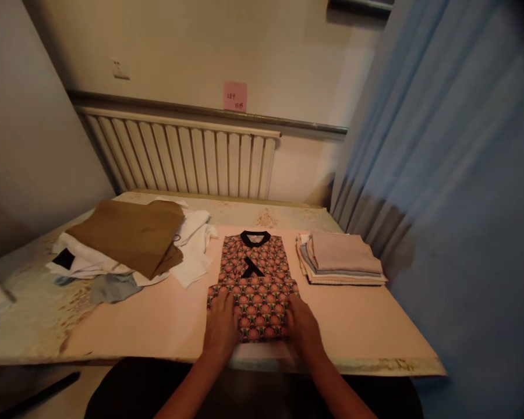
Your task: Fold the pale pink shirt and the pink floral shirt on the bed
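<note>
— Near the front edge of the floral-covered table [297,216], head view: what lies between the hands?

— A print shirt [262,314], flat on a pink cloth [353,326], its black neckband [245,239] toward the radiator [218,163] and its lower part doubled over upon itself.

— How are the hands set?

— The left hand [220,326] rests on the left side of the fold, fingers extended forward; the right hand [303,326] lies along the right edge, fingers bent inward. Whether either pinches fabric cannot be told, since the fingertips' undersides are hidden.

— What flanks the garment?

— To the left, a loose heap with a brown garment [122,233] uppermost over white garments [192,233]; to the right, a stack of folded cloths [347,253], apart from the shirt.

— Which faults are possible?

— Unequal pressure from the two hands could skew the fold, whose sides project beyond the upper part. Shifting it toward the neck might trap the black strip [253,267] in a crease; dragging it nearer might ruck the pink cloth.
</note>
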